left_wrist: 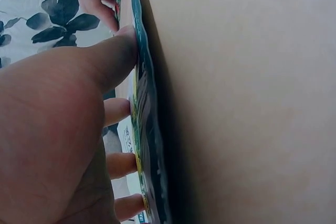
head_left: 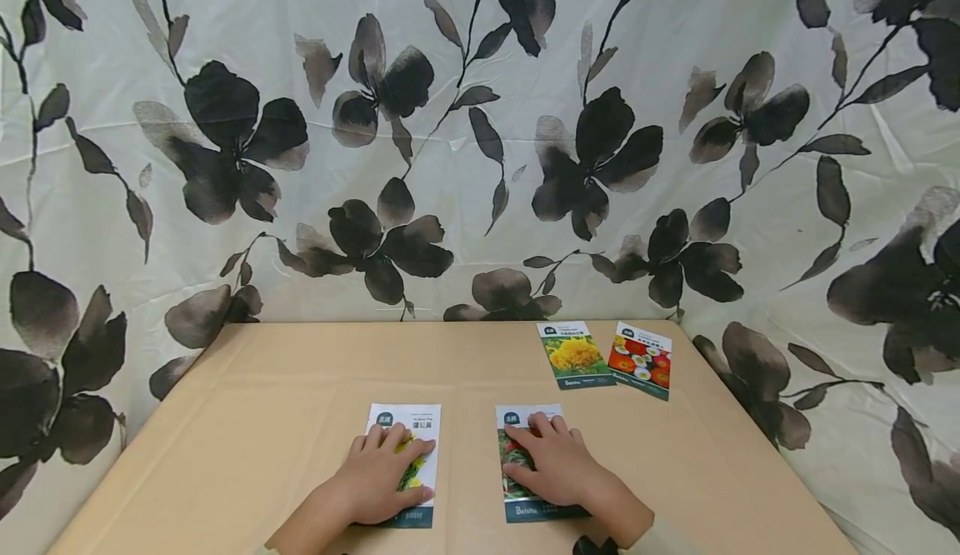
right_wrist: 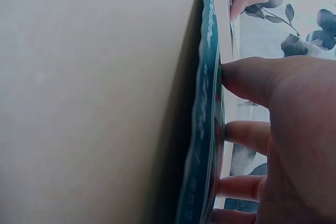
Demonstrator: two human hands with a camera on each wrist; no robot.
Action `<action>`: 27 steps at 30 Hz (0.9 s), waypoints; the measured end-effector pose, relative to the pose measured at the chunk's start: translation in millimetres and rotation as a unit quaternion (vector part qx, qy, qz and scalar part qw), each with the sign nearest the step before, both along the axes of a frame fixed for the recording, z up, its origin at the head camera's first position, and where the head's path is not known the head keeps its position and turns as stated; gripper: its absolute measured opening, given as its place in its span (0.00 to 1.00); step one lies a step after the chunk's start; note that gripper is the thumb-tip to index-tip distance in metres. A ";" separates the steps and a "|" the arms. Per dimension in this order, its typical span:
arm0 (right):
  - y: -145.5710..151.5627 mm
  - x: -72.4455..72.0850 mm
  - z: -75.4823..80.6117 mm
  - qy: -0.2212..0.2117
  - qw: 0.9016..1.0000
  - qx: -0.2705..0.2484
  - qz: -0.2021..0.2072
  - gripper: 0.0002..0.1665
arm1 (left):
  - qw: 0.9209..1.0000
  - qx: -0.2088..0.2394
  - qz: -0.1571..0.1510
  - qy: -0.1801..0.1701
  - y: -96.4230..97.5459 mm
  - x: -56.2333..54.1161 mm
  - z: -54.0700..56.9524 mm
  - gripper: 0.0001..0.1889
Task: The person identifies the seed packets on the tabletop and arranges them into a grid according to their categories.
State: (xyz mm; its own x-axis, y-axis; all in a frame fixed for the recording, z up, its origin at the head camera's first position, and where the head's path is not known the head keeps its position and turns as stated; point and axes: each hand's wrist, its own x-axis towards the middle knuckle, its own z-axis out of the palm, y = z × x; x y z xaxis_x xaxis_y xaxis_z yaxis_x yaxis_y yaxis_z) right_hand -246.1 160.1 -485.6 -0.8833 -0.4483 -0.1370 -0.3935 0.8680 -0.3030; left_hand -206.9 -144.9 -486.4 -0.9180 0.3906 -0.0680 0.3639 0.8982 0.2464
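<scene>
Flat on the table lies a seed packet with a white top, yellow flowers and a dark teal bottom band. My left hand rests on it with fingers spread, covering much of its picture. To its right, a second seed packet shows green and red parts above a teal band. My right hand rests across that one, fingertips on its face. In the left wrist view, the thumb and fingertips touch the first packet's face. The right wrist view shows fingertips pressing the second packet, its wavy bottom edge slightly raised.
At the table's back right lie two more seed packets: one with yellow flowers, one with red, orange and white blooms, their lower corners close together. The tan table ends at a floral-patterned cloth behind it.
</scene>
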 end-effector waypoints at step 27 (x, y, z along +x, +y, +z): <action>-9.4 1.7 3.9 0.008 1.000 0.009 0.002 0.38 | 1.000 0.003 -0.001 -0.017 -1.0 0.5 5.3 0.36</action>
State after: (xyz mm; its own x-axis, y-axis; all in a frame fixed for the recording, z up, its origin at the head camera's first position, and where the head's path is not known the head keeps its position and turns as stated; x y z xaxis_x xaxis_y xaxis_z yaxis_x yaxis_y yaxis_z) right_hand -244.4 150.7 -481.7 -0.8836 -0.4498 -0.1302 -0.4021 0.8713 -0.2814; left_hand -206.3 -145.9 -481.1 -0.9146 0.3926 -0.0971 0.3564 0.8960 0.2649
